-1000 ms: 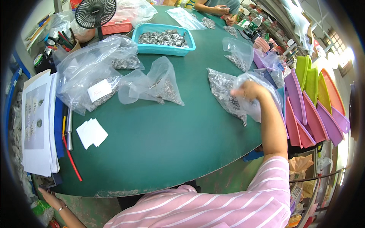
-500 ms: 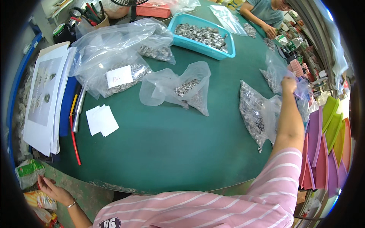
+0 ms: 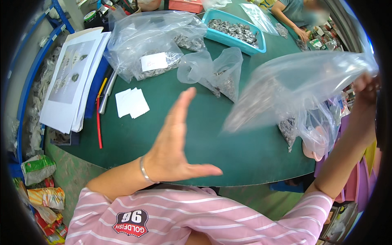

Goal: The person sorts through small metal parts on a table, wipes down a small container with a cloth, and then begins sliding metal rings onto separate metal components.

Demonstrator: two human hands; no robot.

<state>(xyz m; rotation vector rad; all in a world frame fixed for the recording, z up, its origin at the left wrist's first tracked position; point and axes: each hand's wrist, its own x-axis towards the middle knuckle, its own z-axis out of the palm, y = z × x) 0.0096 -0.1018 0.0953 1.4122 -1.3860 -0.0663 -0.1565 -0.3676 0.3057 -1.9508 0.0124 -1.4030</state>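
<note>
My left hand (image 3: 173, 147) is held over the near side of the green table (image 3: 159, 122), empty, its thumb and fingers spread wide. At the far right, my right hand (image 3: 365, 87) is closed on the top of a clear plastic bag (image 3: 286, 90). Small metal parts, smeared by motion, fill the bag's low left corner, which hangs above the table. Beneath and beside it are another clear bag of metal parts (image 3: 288, 130) and crumpled clear plastic (image 3: 318, 122). An opened bag of small metal parts (image 3: 226, 83) stands at mid-table.
Large clear bags of metal rings (image 3: 151, 45) with a white label lie at the back left. A blue tray (image 3: 261, 48) holds metal pieces. White paper slips (image 3: 132, 103), a red pen (image 3: 99, 126) and a stack of sheets (image 3: 69, 81) lie left. A co-worker's hand (image 3: 302, 34) is at the far right.
My right hand has lifted the bag of metal parts and drawn it toward me. My left hand has come up from the lower left to over the table. The view has shifted.
</note>
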